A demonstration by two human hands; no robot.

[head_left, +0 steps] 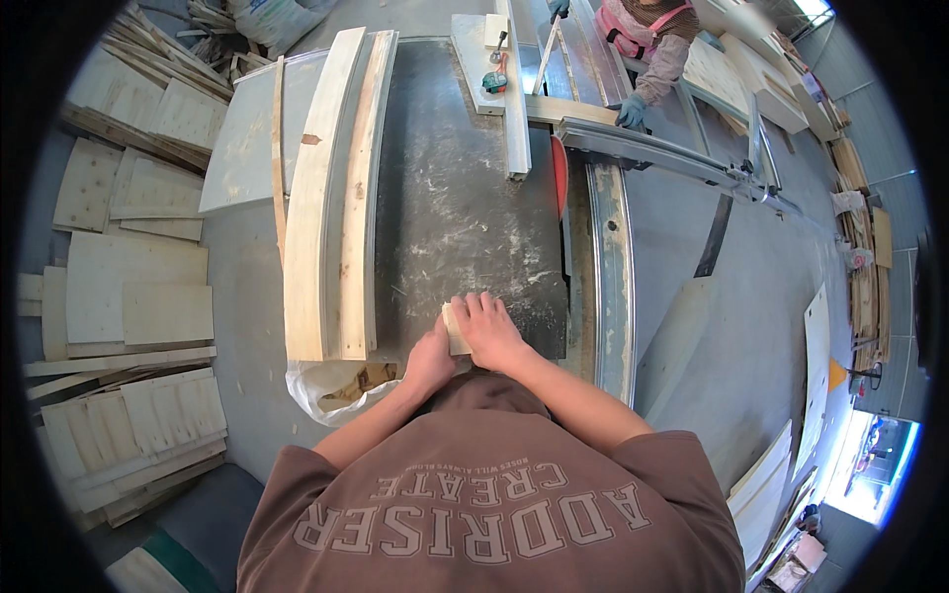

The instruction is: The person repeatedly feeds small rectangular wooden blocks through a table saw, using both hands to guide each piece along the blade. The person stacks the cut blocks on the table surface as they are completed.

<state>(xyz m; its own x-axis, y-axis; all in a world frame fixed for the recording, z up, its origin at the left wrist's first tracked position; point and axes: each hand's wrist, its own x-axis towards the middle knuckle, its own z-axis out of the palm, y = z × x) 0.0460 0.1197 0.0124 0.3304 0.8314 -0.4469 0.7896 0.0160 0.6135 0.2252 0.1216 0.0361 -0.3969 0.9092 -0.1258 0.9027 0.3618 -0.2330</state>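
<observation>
Close to my body, at the near edge of the dark saw table (465,217), a small stack of short pale wood pieces (458,332) is between my hands. My left hand (431,358) is closed round its left side. Over its top and right side, my right hand (486,328) lies with the fingers bent round it. How many pieces there are I cannot tell, since my fingers cover part of them. Left of my hands, several long pale boards (323,217) lie lengthwise on the table.
A red blade or guard (560,178) stands at the table's right side. Beyond it, a person's gloved hand (631,111) rests on a board (571,111) by the metal fence (652,150). A tape measure (494,81) lies far ahead. A white sack (308,403) stands near left.
</observation>
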